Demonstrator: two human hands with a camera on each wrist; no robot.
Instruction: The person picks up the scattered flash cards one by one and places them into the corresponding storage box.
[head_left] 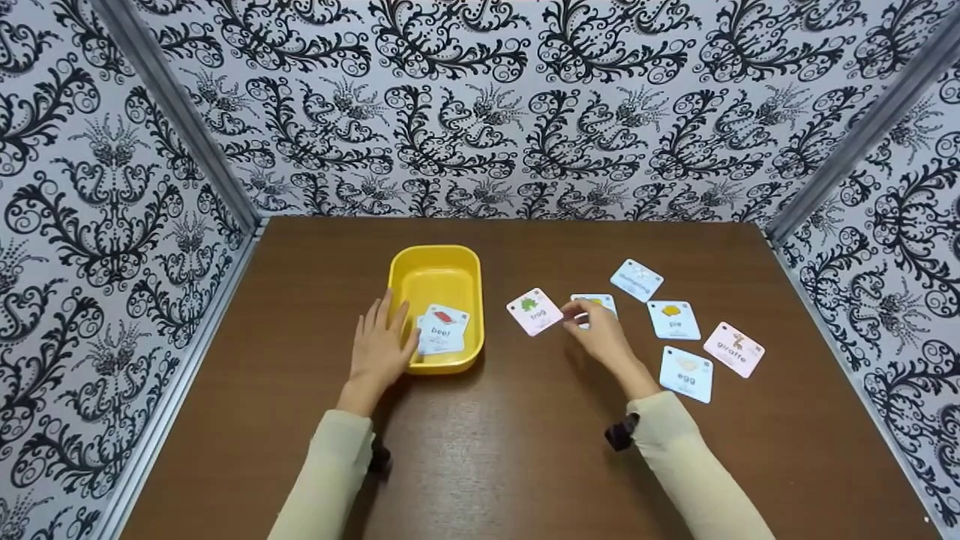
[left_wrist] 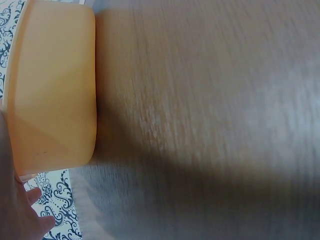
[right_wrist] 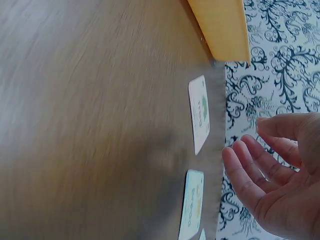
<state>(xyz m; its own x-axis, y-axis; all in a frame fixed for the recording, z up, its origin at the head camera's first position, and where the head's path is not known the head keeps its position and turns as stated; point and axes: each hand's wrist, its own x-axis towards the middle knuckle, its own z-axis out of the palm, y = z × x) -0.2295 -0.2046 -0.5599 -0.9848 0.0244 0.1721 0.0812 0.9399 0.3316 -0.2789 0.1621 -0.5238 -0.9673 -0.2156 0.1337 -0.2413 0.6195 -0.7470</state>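
My left hand rests over the near left rim of a yellow plastic tray, its fingers spread and the thumb over the inside. Two or more overlapping word cards lie in the tray, the top one reading "beef". My right hand hovers by the right corner of a pink "frog" card, fingers loosely bent and apart from the thumb. The right wrist view shows nothing between them. Partly hidden behind that hand is a blue-edged card with a yellow picture.
On the right of the brown table lie a "dumpling" card, a "pie" card, an "egg" card and a pink "giraffe" card. Patterned walls enclose the back and both sides.
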